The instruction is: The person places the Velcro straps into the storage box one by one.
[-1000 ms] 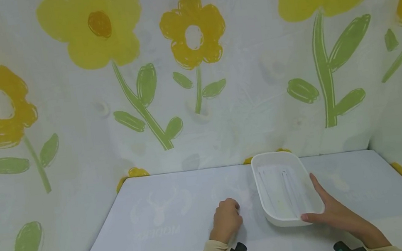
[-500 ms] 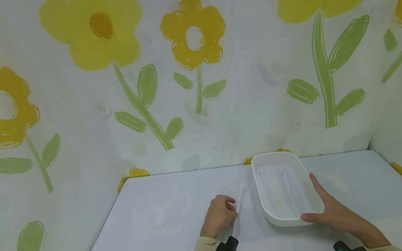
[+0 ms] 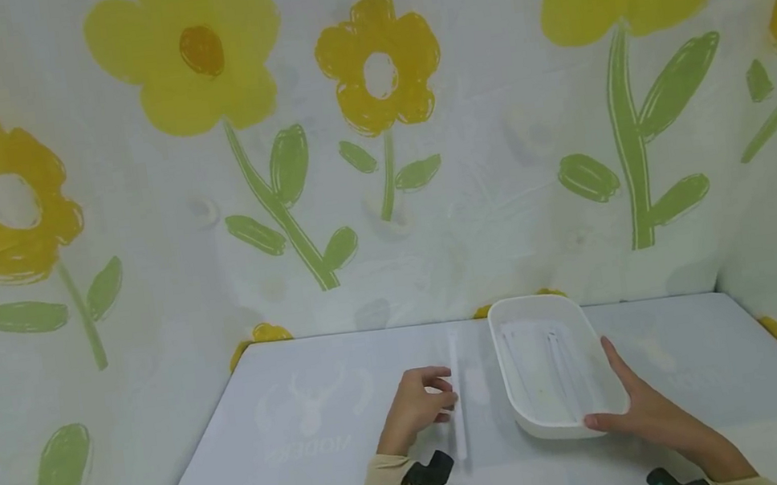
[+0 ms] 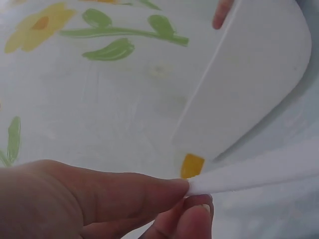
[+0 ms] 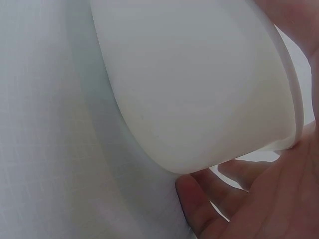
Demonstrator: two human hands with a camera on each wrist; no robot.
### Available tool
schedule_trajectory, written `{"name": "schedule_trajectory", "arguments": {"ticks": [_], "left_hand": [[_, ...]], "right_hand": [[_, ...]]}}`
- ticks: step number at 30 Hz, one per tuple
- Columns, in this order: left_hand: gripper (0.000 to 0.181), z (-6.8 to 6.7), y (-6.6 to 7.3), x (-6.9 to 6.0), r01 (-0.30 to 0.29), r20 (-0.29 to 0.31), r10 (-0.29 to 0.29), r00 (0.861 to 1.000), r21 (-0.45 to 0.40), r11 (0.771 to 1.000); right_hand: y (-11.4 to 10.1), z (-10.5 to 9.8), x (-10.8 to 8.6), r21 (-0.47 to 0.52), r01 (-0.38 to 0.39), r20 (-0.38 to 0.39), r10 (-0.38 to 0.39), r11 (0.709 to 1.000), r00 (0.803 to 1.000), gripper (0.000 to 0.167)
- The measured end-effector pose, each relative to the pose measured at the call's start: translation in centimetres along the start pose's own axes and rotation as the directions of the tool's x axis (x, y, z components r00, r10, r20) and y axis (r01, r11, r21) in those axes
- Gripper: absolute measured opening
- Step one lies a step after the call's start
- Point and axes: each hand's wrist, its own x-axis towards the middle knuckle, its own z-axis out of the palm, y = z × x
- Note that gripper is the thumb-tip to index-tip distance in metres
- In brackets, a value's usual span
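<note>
In the head view, my left hand (image 3: 416, 407) pinches a long, thin white strip (image 3: 462, 432) left of a white plastic container (image 3: 561, 430). The strip stands out pale and flat between thumb and fingertips in the left wrist view, where the strip (image 4: 259, 168) runs off to the right. My right hand (image 3: 637, 402) holds the container's near right corner, thumb over the rim. Seen from the right wrist, fingers (image 5: 194, 199) reach under the corner of the container's wall (image 5: 199, 89). Several thin pale strips (image 3: 560, 367) lie lengthwise inside the container; their exact kind is unclear.
A pale table (image 3: 313, 454) with a faint printed pattern lies under both hands. Behind it hangs a white cloth (image 3: 497, 180) with yellow flowers, folding round at the left and right. Black wrist cameras (image 3: 427, 472) sit on both sleeves.
My left hand has shifted left and turned, and the white strip, hidden at first, now shows in the fingers, swung nearly lengthwise. The right hand and the container have stayed put.
</note>
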Motion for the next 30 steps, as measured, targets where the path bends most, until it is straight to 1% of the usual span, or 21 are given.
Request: {"name": "schedule_trajectory", "arguments": {"ticks": [4, 8, 13, 17, 22, 27, 30], "left_hand": [[0.043, -0.1, 0.3, 0.1, 0.017, -0.01, -0.018, 1.0, -0.085, 0.996], [0.044, -0.2, 0.5, 0.2, 0.006, -0.018, -0.009, 1.0, -0.158, 0.987], [0.044, 0.0, 0.4, 0.0, 0.002, -0.033, -0.01, 0.999, -0.224, 0.975], [0.045, 0.2, 0.3, -0.2, -0.007, -0.035, -0.002, 0.999, -0.271, 0.962], [0.043, 0.8, 0.6, -0.2, -0.016, -0.036, 0.005, 0.999, -0.308, 0.951], [0.044, 1.4, 1.1, 0.0, -0.014, -0.025, 0.006, 1.0, -0.318, 0.948], [0.044, 1.7, 1.6, 0.1, -0.008, -0.022, 0.001, 1.0, -0.318, 0.948]], "right_hand": [[0.0, 0.0, 0.1, -0.006, -0.004, 0.001, 0.004, 1.0, 1.0, 0.139], [-0.2, -0.1, 0.4, -0.016, -0.025, -0.004, 0.025, 1.0, 1.0, 0.14], [-0.2, 0.0, 0.6, 0.01, -0.029, 0.016, 0.029, 1.0, 0.999, 0.139], [0.0, 0.1, 0.5, 0.011, -0.043, 0.025, 0.042, 0.999, 0.999, 0.14], [0.0, 0.3, 0.5, 0.0, -0.055, 0.009, 0.055, 0.999, 0.998, 0.141], [0.1, 0.1, 0.6, -0.017, -0.059, 0.001, 0.059, 0.998, 0.998, 0.141], [0.2, 0.0, 0.6, -0.013, -0.047, 0.0, 0.047, 0.999, 0.999, 0.14]]}}
